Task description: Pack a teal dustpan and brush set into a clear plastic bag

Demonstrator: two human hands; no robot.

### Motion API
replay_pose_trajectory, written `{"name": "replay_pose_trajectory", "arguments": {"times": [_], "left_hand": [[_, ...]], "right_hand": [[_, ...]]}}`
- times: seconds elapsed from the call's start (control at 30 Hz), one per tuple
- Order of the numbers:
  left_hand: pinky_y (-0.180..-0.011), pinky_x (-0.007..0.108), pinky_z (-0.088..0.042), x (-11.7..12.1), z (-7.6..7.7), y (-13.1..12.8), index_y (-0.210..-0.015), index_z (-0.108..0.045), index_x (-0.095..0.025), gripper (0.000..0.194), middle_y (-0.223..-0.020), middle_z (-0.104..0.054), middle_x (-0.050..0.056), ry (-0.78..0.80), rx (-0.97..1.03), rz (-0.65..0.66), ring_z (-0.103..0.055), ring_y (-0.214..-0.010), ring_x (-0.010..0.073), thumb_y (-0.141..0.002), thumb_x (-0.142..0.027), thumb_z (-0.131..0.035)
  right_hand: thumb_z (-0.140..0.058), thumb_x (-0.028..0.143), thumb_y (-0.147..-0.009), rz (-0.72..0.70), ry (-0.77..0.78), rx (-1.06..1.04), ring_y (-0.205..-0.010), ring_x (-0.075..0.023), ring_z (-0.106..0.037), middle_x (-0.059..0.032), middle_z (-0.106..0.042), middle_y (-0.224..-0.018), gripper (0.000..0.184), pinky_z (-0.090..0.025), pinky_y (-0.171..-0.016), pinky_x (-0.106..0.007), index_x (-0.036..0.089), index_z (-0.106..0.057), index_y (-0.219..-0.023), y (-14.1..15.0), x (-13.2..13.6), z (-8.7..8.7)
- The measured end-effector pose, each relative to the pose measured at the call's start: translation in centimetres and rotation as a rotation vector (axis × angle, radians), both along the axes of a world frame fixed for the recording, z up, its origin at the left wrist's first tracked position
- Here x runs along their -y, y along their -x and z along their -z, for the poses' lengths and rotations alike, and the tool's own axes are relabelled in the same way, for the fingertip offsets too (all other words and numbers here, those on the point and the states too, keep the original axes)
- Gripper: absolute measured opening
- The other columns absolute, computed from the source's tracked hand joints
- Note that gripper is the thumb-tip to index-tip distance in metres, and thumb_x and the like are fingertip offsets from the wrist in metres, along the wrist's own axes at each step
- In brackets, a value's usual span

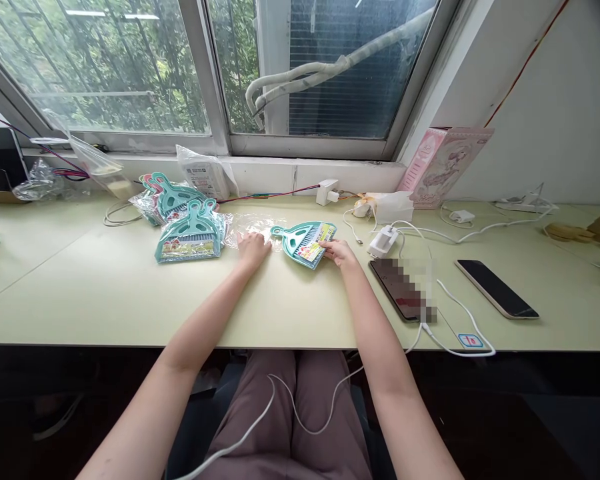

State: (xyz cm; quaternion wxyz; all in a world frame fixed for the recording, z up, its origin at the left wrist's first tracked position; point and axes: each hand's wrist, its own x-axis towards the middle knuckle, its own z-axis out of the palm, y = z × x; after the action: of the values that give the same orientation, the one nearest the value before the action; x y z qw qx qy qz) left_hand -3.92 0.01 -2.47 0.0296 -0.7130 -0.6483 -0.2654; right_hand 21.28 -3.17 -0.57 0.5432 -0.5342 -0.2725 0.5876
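Note:
A small teal dustpan-and-brush set [304, 241] with a colourful label lies on the pale green desk [105, 287]. My right hand [339, 253] grips its right edge with fingers pinched on it. My left hand [253, 248] rests flat with fingers spread on a clear plastic bag [253, 227] just left of the set. Further left lies a pile of several more teal sets in plastic bags [187, 227].
Two phones [403, 288] [496, 288] lie right of my hands, with white chargers and cables [383, 241] around them. A pink box [443, 163] leans at the wall. Plastic bags [97, 167] sit by the window sill at the back left.

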Motion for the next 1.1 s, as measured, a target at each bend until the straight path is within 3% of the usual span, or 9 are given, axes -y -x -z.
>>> {"name": "replay_pose_trajectory", "arguments": {"times": [0.13,0.4,0.47,0.6,0.7,0.9,1.1], "left_hand": [[-0.115,0.052,-0.015,0.0,-0.2,0.2,-0.073,-0.072,-0.021,0.021,-0.077,-0.07,0.011,-0.035,-0.042,-0.011,-0.064,-0.092,0.031,-0.078,-0.022,-0.051],[-0.114,0.05,-0.023,1.5,-2.3,0.0,-0.095,-0.067,-0.02,0.029,-0.086,-0.069,0.011,-0.18,0.122,-0.034,-0.065,-0.09,0.0279,-0.092,-0.027,-0.039],[-0.115,0.052,-0.02,1.8,-2.8,-0.1,-0.096,-0.066,-0.022,0.028,-0.093,-0.069,0.011,-0.243,0.156,0.012,-0.063,-0.099,0.0287,-0.094,-0.028,-0.038],[-0.119,0.059,0.0,2.3,-3.0,-0.3,-0.1,-0.066,-0.027,0.024,-0.114,-0.068,0.006,-0.32,0.217,0.216,-0.049,-0.126,0.0304,-0.091,-0.022,-0.044],[-0.118,0.062,0.007,2.3,-2.9,-0.2,-0.104,-0.067,-0.03,0.03,-0.114,-0.069,0.003,-0.314,0.281,0.318,-0.044,-0.132,0.0299,-0.089,-0.016,-0.045],[-0.12,0.059,0.0,2.0,-3.1,1.0,-0.108,-0.069,-0.029,0.034,-0.108,-0.07,0.007,-0.29,0.299,0.247,-0.05,-0.125,0.0295,-0.092,-0.018,-0.041],[-0.12,0.057,-0.004,1.9,-2.8,1.2,-0.118,-0.065,-0.029,0.038,-0.107,-0.069,0.008,-0.272,0.259,0.268,-0.057,-0.116,0.0276,-0.093,-0.017,-0.039]], "right_hand": [[-0.068,-0.008,-0.071,-0.032,-0.002,0.01,-0.058,-0.015,-0.069,-0.0063,-0.072,-0.067,0.017,-0.06,-0.059,-0.025,0.008,-0.064,-0.077,0.0,0.1,-0.1],[-0.069,-0.008,-0.071,-0.047,-0.023,-0.012,-0.058,-0.015,-0.069,-0.0063,-0.073,-0.067,0.017,-0.059,-0.057,-0.024,0.007,-0.065,-0.077,0.0,0.1,0.0],[-0.071,-0.007,-0.069,-0.067,-0.032,-0.034,-0.059,-0.0152,-0.07,-0.0064,-0.073,-0.069,0.018,-0.06,-0.058,-0.024,0.008,-0.065,-0.077,0.2,0.1,0.1],[-0.073,-0.005,-0.069,-0.131,-0.057,-0.081,-0.061,-0.0147,-0.07,-0.0067,-0.074,-0.071,0.018,-0.06,-0.061,-0.023,0.009,-0.066,-0.078,0.8,0.3,-0.1],[-0.07,-0.004,-0.072,-0.151,-0.091,-0.107,-0.063,-0.014,-0.071,-0.0068,-0.074,-0.072,0.015,-0.059,-0.063,-0.022,0.009,-0.067,-0.078,1.2,0.5,-0.6],[-0.065,-0.005,-0.075,-0.105,-0.123,-0.124,-0.063,-0.0135,-0.07,-0.0057,-0.074,-0.071,0.015,-0.059,-0.06,-0.022,0.01,-0.067,-0.077,1.1,0.8,-1.1],[-0.065,-0.003,-0.077,0.009,-0.109,-0.195,-0.063,-0.0114,-0.07,-0.004,-0.073,-0.07,0.014,-0.059,-0.06,-0.018,0.011,-0.065,-0.077,1.0,0.1,-0.1]]}}
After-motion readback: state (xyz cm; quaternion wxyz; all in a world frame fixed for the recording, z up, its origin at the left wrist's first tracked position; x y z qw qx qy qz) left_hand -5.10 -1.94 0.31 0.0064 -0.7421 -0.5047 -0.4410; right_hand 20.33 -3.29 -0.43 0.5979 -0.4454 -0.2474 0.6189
